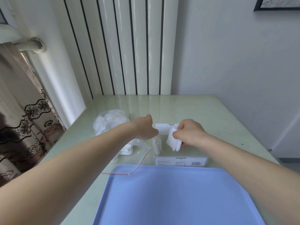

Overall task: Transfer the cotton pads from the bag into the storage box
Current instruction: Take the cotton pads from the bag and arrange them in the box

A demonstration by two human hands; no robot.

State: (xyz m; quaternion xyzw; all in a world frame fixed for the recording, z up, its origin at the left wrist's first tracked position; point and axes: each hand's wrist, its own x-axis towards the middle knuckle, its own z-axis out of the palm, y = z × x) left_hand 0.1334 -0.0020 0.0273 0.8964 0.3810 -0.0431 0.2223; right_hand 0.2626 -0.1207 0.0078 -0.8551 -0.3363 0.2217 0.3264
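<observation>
Pale green glossy table (pixel 211 114) against a white wall, white column radiator (pixel 123 46) behind the far edge, patterned lace curtain (pixel 24 120) at far left, corner of a black-framed picture (pixel 276 4) at top right

Blue tray (pixel 170 197) on the near part of the table, flat, nothing seen lying on its visible surface except the mouth of the bag overlapping its far left corner

Clear plastic zip bag (pixel 112 122) lying on the table left of centre, bulging with white cotton pads at its far end; open mouth with red seal strip (pixel 139 164) trailing toward the tray

Clear storage box (pixel 181 157) standing just beyond the tray's far edge, to the right of the bag; label with barcode on its near wall; white part at its far side (pixel 164 127), whether lid or insert cannot be told

Left hand (pixel 144 127) over the gap between bag and box, fingers curled downward; fingertips hidden from this view, so whether anything is gripped cannot be told

Right hand (pixel 188 133) above the box, fingers and thumb clenched round a stack of cotton pads (pixel 174 142), stack tilted, lower end pointing down into the box

Further upright cotton pads (pixel 157 146) at the left end of the box, below the left hand; contact with that hand not discernible

Loose cotton pads (pixel 127 150) inside the bag near its mouth, beneath the left forearm
</observation>
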